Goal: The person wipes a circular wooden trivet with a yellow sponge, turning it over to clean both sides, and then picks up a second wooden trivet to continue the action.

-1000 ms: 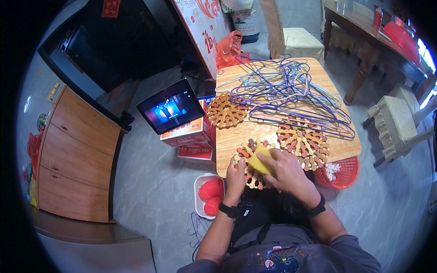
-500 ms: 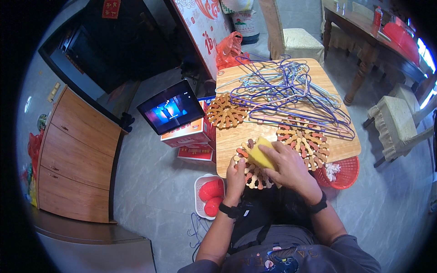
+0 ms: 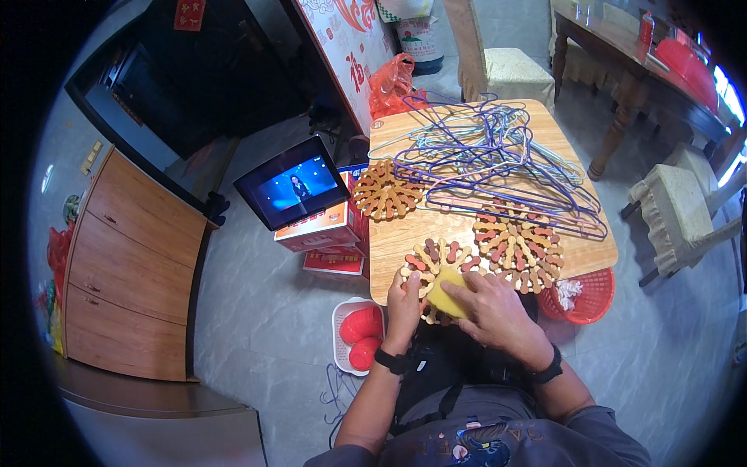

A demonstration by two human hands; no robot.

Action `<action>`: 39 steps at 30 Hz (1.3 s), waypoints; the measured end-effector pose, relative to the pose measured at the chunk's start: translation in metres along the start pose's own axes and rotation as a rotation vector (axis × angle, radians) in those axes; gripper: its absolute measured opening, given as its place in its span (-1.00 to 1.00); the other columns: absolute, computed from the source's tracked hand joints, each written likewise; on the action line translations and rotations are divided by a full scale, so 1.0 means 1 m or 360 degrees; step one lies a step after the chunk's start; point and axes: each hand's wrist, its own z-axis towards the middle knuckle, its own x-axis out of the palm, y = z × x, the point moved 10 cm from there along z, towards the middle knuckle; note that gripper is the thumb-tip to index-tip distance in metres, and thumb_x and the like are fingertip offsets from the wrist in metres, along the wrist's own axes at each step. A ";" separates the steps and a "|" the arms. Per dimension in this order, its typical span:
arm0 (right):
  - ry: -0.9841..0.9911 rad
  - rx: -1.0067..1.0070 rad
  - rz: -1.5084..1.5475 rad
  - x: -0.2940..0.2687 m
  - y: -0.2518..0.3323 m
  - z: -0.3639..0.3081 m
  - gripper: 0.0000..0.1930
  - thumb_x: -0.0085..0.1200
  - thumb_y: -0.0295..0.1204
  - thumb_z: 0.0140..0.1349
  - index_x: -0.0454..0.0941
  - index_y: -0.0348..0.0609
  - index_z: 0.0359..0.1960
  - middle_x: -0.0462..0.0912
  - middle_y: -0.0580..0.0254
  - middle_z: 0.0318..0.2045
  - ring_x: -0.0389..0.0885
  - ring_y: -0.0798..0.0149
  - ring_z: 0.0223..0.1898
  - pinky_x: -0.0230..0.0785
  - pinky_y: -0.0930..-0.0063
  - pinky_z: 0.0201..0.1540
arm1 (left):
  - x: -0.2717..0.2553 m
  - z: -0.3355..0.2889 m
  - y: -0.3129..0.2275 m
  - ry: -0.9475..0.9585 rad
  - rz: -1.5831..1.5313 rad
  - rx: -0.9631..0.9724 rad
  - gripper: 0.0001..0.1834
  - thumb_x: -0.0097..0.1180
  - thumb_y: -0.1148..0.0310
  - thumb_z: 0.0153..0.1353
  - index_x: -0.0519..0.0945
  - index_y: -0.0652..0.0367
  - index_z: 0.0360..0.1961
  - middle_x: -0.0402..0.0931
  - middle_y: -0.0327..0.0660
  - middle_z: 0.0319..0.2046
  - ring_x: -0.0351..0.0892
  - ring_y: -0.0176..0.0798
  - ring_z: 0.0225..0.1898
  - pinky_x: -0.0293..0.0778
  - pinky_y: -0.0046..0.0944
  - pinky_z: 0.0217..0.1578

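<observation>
Sponge [image 3: 445,294], yellow: I see it flat on wooden trivet [image 3: 437,274] at counter [image 3: 389,237] near edge. Right hand [image 3: 494,310] grip clasps sponge from right; left hand [image 3: 406,300] grip pinches trivet rim, just left of sponge.

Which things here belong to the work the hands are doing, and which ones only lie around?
In use:
- left hand
- right hand
- yellow sponge
- round wooden trivet with red pieces

Lying about:
- two other round wooden trivets
- heap of wire hangers
- red plastic basket
- small screen
</observation>
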 end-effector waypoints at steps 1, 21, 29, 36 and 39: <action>0.0043 -0.0003 0.0050 0.001 -0.002 0.000 -0.33 0.34 -0.25 0.07 0.52 0.08 0.31 0.54 -0.02 0.00 0.58 -0.12 0.03 0.45 0.08 0.09 | -0.001 0.000 -0.002 -0.0011 0.0029 0.0053 -0.69 -0.03 0.26 0.54 0.53 0.27 0.10 0.61 -0.26 -0.25 0.56 -0.40 -0.27 0.52 -0.34 -0.21; -0.0160 -0.0025 0.0014 0.005 -0.005 0.018 -0.35 0.33 -0.28 0.08 0.54 0.04 0.29 0.52 0.00 -0.04 0.58 -0.09 -0.01 0.44 0.07 0.06 | -0.007 0.003 0.004 0.0027 0.0130 0.0105 -0.67 -0.04 0.25 0.55 0.51 0.26 0.14 0.63 -0.20 -0.16 0.61 -0.37 -0.19 0.58 -0.35 -0.22; 0.0130 -0.0027 0.0074 0.003 0.001 -0.004 -0.36 0.33 -0.24 0.10 0.53 0.08 0.29 0.54 -0.02 0.06 0.58 -0.12 0.05 0.45 0.07 0.09 | -0.008 0.003 0.001 0.0033 0.0195 0.0183 -0.66 -0.04 0.22 0.55 0.50 0.23 0.15 0.63 -0.19 -0.19 0.59 -0.40 -0.23 0.55 -0.39 -0.30; -0.0243 0.0096 0.0161 -0.008 -0.028 0.033 -0.36 0.28 -0.21 0.13 0.50 0.00 0.30 0.55 -0.07 0.00 0.58 -0.11 0.03 0.46 0.09 0.09 | 0.002 -0.001 -0.004 0.0050 -0.0024 -0.0064 -0.68 -0.05 0.22 0.55 0.52 0.22 0.11 0.61 -0.23 -0.24 0.59 -0.41 -0.24 0.55 -0.41 -0.31; -0.0275 0.0114 0.0096 0.002 -0.026 0.043 -0.37 0.28 -0.25 0.12 0.51 -0.02 0.29 0.55 -0.09 0.00 0.58 -0.11 0.02 0.45 0.10 0.08 | 0.001 0.000 -0.003 0.0022 -0.0009 -0.0018 -0.68 -0.05 0.23 0.54 0.52 0.23 0.11 0.62 -0.22 -0.23 0.60 -0.39 -0.24 0.55 -0.37 -0.24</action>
